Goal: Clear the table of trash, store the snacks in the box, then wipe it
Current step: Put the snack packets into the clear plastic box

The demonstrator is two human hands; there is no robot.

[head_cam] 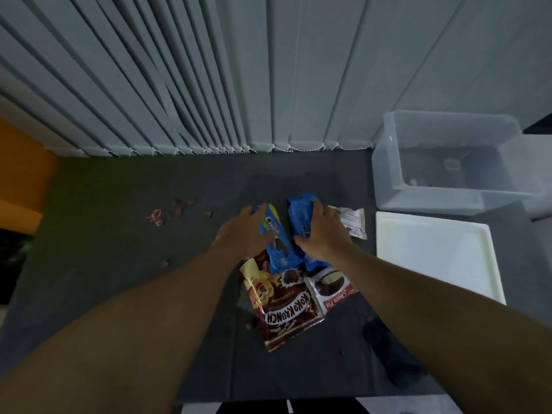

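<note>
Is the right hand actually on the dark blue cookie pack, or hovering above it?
Touching. The head view shows the right hand curled over the dark blue cookie pack, with the thumb pressed against its near side.

I am counting 2 blue cookie packs (278, 250), 1 Koko Krunch bag (286, 312), 1 Choco Pie pack (331, 291), 1 silver wrapper (353, 223), 1 clear box (433, 199) and 1 white lid (433, 258).

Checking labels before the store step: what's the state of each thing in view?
left hand, grips left blue pack
right hand, grips right blue pack
Koko Krunch bag, flat on table, partly under left blue pack
Choco Pie pack, flat on table
silver wrapper, lying beside right hand
clear box, open, lid off
white lid, flat beside clear box
crumbs, scattered on table
</note>
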